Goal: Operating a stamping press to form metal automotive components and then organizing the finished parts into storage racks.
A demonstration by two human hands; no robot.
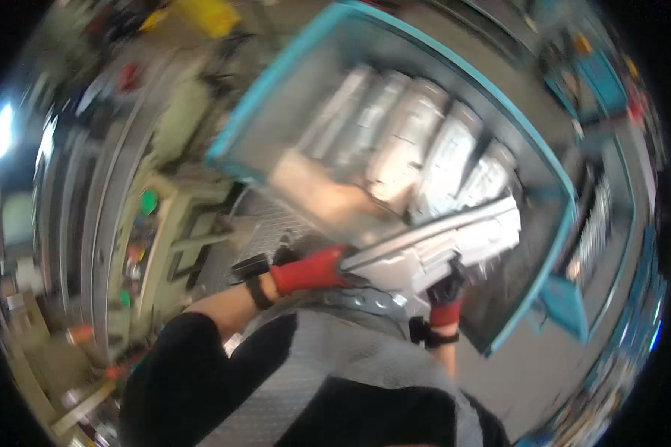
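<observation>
Clamping pale strips (pixel 441 251) w/ L hand (pixel 317 270) & R hand (pixel 446 290), long axis low-L to up-R

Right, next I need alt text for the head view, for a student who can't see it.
A red-gloved left hand and right hand hold a stack of long, pale pieces at the near side of a blue-rimmed bin. More pale bundles lie side by side inside it; the view is blurred.
</observation>
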